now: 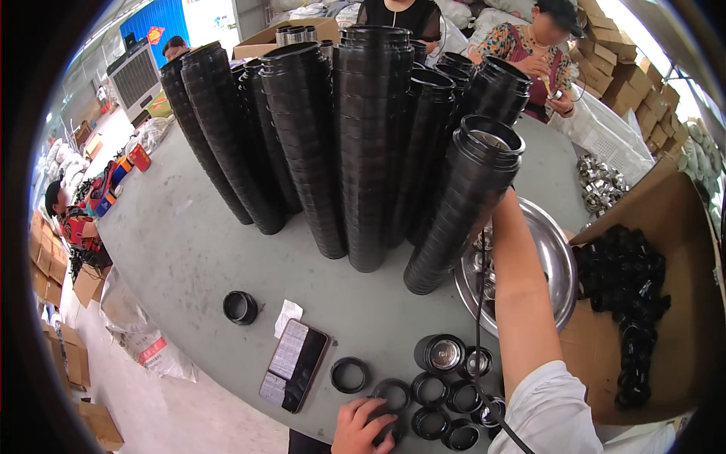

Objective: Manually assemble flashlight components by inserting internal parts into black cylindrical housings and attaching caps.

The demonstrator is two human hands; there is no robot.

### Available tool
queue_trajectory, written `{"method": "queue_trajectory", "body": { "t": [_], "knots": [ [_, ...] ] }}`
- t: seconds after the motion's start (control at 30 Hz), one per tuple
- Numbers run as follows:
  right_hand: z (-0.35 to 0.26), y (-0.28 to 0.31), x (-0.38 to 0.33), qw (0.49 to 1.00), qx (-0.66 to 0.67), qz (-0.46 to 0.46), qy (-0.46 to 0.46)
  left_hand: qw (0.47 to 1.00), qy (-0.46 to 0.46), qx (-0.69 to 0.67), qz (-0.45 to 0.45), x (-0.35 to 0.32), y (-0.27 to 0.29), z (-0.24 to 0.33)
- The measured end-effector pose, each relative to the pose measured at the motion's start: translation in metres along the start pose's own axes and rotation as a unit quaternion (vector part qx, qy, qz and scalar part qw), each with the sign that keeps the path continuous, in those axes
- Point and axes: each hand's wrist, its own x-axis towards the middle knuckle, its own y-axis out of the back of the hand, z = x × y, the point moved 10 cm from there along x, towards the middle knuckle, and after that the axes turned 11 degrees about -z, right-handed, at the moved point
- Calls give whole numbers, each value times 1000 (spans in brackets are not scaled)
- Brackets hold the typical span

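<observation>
rings (429, 405), blk, l hand (363, 428) on one, phone (293, 366) w/ txt

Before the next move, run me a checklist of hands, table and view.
1. Left hand at the loose black rings: ok, its fingers are among them.
2. Grip of the right hand: cannot tell; the front-right black stack hides its fingers.
3. Metal parts in the steel bowl: ok, some show inside.
4. Phone clear of the rings: ok, it lies apart from the nearest one.
5. View free of the dark cable: not ok, it crosses in front of the bowl and rings.
</observation>
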Motion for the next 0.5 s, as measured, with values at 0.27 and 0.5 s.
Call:
{"method": "queue_trajectory", "body": {
  "t": [0.27,0.5],
  "knots": [
    [-113,113,-200,996,-43,63,43,999,-42,5,17,-13,-6,-6],
    [-153,158,-457,990,116,68,45,997,-65,-3,44,-12,-4,-6]
  ]
}}
